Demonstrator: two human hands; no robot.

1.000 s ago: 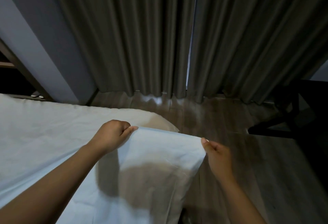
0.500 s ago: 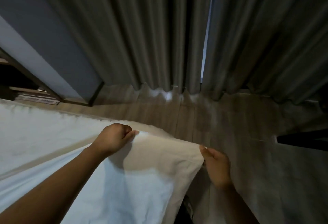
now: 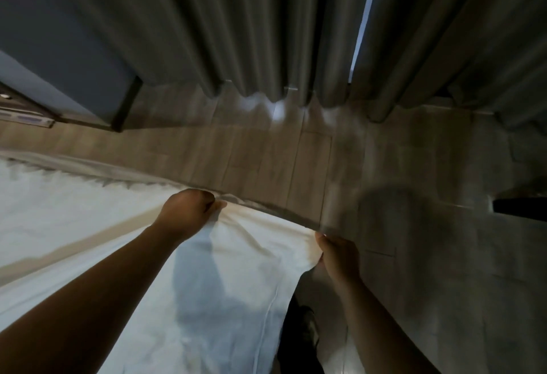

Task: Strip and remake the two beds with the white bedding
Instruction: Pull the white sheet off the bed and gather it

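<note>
White sheet (image 3: 245, 258) — smooth, faintly creased, seam down one side — spread over bed (image 3: 59, 205) corner nearest curtains (image 3: 266, 24), edge bunched in clenched left hand (image 3: 186, 213), corner pinched by right hand (image 3: 339, 255).

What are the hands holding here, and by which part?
Both hands grip the white sheet along its far edge: the left hand bunches it in a fist over the bed, the right hand pinches the corner.

Our hands at the sheet's edge

We grip the white sheet (image 3: 236, 270) with left hand (image 3: 186, 212) and right hand (image 3: 339, 255) over the bed (image 3: 59, 205).
</note>
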